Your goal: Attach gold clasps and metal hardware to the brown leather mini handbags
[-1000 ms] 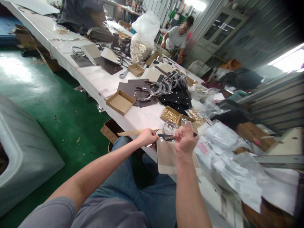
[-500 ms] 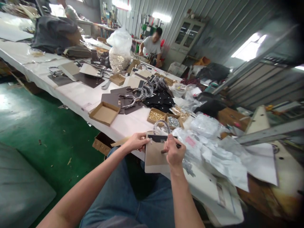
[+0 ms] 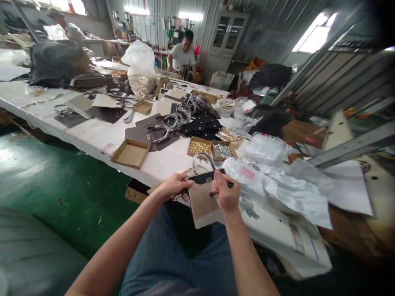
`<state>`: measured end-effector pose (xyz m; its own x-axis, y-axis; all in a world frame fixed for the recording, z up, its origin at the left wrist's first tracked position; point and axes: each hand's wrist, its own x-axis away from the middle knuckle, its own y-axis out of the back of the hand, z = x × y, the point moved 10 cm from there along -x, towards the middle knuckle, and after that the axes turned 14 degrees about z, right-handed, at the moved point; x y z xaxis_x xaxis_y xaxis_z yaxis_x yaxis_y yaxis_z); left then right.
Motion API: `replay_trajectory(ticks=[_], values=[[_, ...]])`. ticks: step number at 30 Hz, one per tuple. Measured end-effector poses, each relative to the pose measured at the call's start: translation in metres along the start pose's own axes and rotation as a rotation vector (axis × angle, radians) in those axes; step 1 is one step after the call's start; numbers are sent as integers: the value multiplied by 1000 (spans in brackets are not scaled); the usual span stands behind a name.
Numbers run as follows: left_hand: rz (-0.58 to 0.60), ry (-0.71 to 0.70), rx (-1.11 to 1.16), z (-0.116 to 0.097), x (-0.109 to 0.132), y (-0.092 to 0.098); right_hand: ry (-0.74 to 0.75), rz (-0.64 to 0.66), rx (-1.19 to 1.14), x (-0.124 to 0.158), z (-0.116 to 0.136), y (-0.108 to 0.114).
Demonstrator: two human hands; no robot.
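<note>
A beige panel (image 3: 202,205) with a dark top strip and a wrapped, looped handle (image 3: 197,158) lies at the table's front edge, over my lap. My left hand (image 3: 175,186) grips its upper left corner, thumb on top. My right hand (image 3: 227,192) is closed round a dark, thin tool (image 3: 230,185) above the panel's right side; the tool's lower end points at the beige face. Just beyond are small cardboard boxes, one with gold pieces (image 3: 199,147) and one with silver pieces (image 3: 222,151).
An empty cardboard tray (image 3: 131,153) stands left of the boxes. Clear plastic bags (image 3: 265,150) crowd the right side. More panels with handles (image 3: 163,127) lie farther back. Across the table a person (image 3: 183,55) bends forward; another person (image 3: 66,26) is at the far left.
The panel has turned slightly, its lower edge now tilted. Both hands stay on it or over it. The camera view has shifted a little.
</note>
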<state>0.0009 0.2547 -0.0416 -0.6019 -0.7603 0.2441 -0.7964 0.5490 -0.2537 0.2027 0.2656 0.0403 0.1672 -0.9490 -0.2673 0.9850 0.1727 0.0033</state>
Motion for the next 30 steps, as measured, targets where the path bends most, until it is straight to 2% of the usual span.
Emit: replay_trajectory(ticks=[3, 8, 12, 15, 19, 25, 30], values=[[-59, 26, 43, 4, 5, -2, 12, 34, -29, 2, 0, 0], [-204, 21, 60, 0, 16, -4, 65, 60, -94, 6, 10, -4], [-186, -13, 55, 0, 17, -12, 143, 50, -151, 2, 27, -14], [-149, -24, 44, 2, 14, -16, 185, 88, -158, -4, 39, -27], [-166, -38, 112, 5, 11, -17, 251, 103, -258, -8, 49, -39], [-233, -85, 129, 19, 2, -17, 248, 93, -262, -10, 45, -48], [-229, -74, 158, 25, 0, -17, 229, 82, -267, -12, 36, -48]])
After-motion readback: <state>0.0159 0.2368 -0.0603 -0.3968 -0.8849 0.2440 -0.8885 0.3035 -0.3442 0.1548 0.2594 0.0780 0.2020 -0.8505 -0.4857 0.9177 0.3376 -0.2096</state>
